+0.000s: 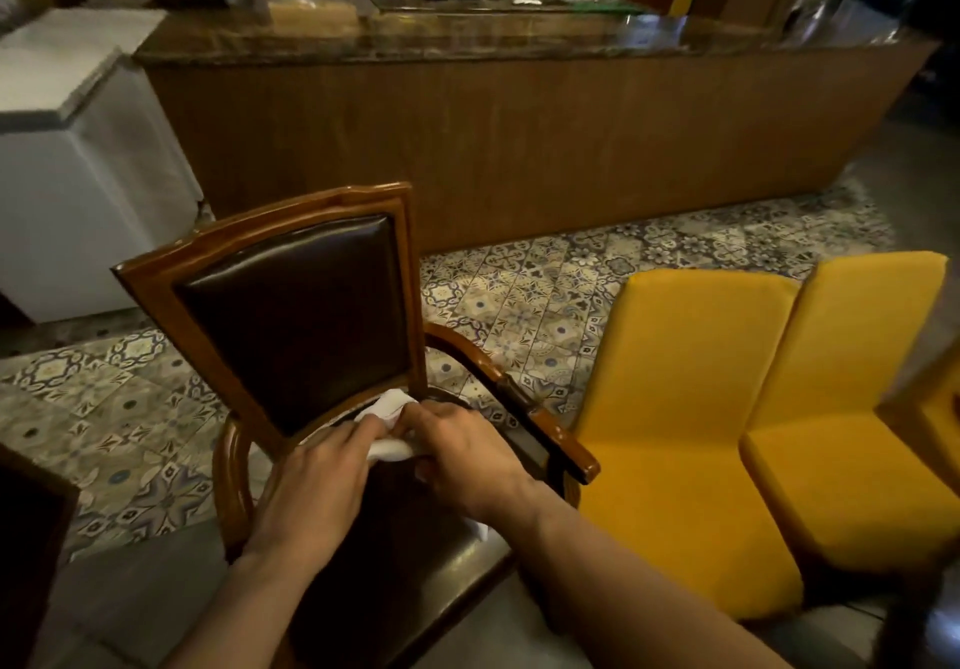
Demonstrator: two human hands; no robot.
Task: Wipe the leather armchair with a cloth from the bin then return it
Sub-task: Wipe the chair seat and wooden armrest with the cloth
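A wooden armchair [291, 305] with dark brown leather back and seat stands in front of me, its back facing me at an angle. A white cloth [389, 406] lies bunched at the rear of the seat, just under the backrest. My left hand [317, 486] and my right hand [467, 455] both rest on the seat, fingers pinching the cloth from either side. Part of the cloth is hidden under my fingers. No bin is in view.
Two yellow upholstered chairs [691, 408] stand close on the right. A long wooden counter with a dark stone top [519, 128] runs across behind. A white chest freezer [78, 159] sits at left. Patterned floor tiles [519, 305] lie between.
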